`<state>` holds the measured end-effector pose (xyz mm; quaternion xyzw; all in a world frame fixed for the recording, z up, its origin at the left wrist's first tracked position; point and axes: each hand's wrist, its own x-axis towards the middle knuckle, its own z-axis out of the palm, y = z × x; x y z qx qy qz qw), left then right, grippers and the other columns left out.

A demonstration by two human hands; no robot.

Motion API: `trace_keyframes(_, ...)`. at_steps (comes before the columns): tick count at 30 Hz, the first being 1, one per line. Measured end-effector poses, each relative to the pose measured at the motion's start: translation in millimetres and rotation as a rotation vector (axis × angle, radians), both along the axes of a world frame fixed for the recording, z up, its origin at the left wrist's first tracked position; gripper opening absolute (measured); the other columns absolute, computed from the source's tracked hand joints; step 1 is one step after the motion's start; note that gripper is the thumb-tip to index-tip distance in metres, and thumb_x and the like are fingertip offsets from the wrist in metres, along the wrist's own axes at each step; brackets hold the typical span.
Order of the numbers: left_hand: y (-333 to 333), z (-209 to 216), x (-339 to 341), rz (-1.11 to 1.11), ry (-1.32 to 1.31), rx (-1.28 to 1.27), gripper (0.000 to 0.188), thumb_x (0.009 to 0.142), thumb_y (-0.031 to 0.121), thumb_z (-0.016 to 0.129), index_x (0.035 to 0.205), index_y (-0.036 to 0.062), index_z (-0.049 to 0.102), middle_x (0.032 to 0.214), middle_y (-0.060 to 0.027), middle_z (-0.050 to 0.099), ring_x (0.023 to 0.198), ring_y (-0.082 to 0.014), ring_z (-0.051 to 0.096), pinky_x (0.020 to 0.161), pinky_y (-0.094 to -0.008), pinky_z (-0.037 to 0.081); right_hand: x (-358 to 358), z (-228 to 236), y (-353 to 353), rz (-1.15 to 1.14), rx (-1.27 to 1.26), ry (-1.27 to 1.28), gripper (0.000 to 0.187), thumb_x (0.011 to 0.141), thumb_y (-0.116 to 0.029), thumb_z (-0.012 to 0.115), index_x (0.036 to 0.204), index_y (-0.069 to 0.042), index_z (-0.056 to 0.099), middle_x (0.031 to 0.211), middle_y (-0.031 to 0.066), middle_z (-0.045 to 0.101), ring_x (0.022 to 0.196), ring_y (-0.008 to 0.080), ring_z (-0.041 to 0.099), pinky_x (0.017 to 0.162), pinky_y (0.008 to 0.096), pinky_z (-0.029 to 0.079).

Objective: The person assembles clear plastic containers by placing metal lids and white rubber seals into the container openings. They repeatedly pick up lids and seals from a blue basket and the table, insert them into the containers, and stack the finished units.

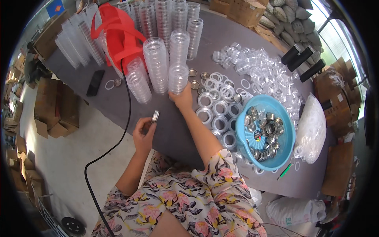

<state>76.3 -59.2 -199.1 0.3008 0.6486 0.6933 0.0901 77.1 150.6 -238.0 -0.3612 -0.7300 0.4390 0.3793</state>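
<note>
My left hand [143, 133] is closed, pinching a small silvery round lid [155, 115] by its edge above the near part of the grey table [166, 122]. With fingers wrapped round its base, my right hand [183, 98] grips a short stack of clear round plastic containers [178, 76]. Taller stacks of the same kind of containers [156, 63] stand just left of it and behind it. Several clear rings [220, 107] lie to the right of my right forearm. Some loose metal lids [195, 84] sit next to the gripped stack.
A blue plastic basket [290, 128] holds silvery lids. Behind it spreads a heap of clear plastic pieces [268, 71]. A red bag [120, 39] rests among the stacks. A black cable [130, 106] crosses the table's left edge; a dark phone [95, 83] lies nearby.
</note>
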Motion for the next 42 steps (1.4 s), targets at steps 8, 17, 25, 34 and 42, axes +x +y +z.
trace_keyframes(8, 39.6, 78.1, -22.1, -0.107, 0.585, -0.047, 0.017, 0.077, 0.002, 0.064, 0.094, 0.0034, 0.062, 0.089, -0.0067, 0.059, 0.085, -0.0201, 0.055, 0.081, -0.0315, 0.041, 70.0, 1.9, -61.3, 0.166, 0.099, 0.032, 0.076, 0.058, -0.012, 0.078, 0.122, -0.001, 0.038, 0.110, 0.0212, 0.055, 0.104, 0.0384, 0.053, 0.085, 0.0426, 0.045)
trace_keyframes(17, 40.6, 103.0, -11.2, -0.431, 1.134, -0.517, 0.014, 0.078, 0.014, 0.062, 0.092, 0.0094, 0.062, 0.094, -0.0032, 0.059, 0.114, -0.0260, 0.045, 0.105, -0.0588, 0.015, 100.2, -7.7, -74.8, 0.242, 0.073, 0.095, 0.082, 0.059, -0.013, 0.080, 0.127, 0.001, 0.035, 0.116, 0.0205, 0.051, 0.108, 0.0369, 0.052, 0.088, 0.0409, 0.044)
trace_keyframes(25, 48.5, 112.4, -11.0, -0.563, 1.176, -0.664, 0.016, 0.078, 0.013, 0.061, 0.093, 0.0081, 0.062, 0.098, -0.0031, 0.059, 0.118, -0.0265, 0.045, 0.107, -0.0611, 0.004, 94.6, 33.2, -77.1, 0.200, 0.235, 0.358, 0.089, 0.060, -0.016, 0.080, 0.132, 0.003, 0.032, 0.121, 0.0206, 0.048, 0.114, 0.0332, 0.050, 0.093, 0.0390, 0.042)
trace_keyframes(34, 37.4, 73.9, -28.0, -0.357, 0.419, -0.234, 0.016, 0.087, 0.014, 0.057, 0.098, 0.0039, 0.061, 0.097, -0.0056, 0.061, 0.104, -0.0186, 0.054, 0.099, -0.0392, 0.032, 93.4, 31.6, -66.2, 0.270, 0.206, 0.277, 0.078, 0.063, -0.021, 0.078, 0.127, 0.002, 0.039, 0.118, 0.0196, 0.050, 0.108, 0.0353, 0.051, 0.091, 0.0404, 0.042)
trace_keyframes(42, 2.2, 7.8, -40.6, 0.016, 0.267, -0.286, 0.019, 0.088, 0.014, 0.055, 0.101, 0.0014, 0.060, 0.097, -0.0096, 0.061, 0.093, -0.0205, 0.056, 0.089, -0.0311, 0.039, 99.4, 34.5, -33.3, -0.016, 0.356, 0.318, 0.045, 0.074, -0.016, 0.069, 0.112, -0.001, 0.051, 0.106, 0.0165, 0.056, 0.101, 0.0330, 0.053, 0.090, 0.0411, 0.041)
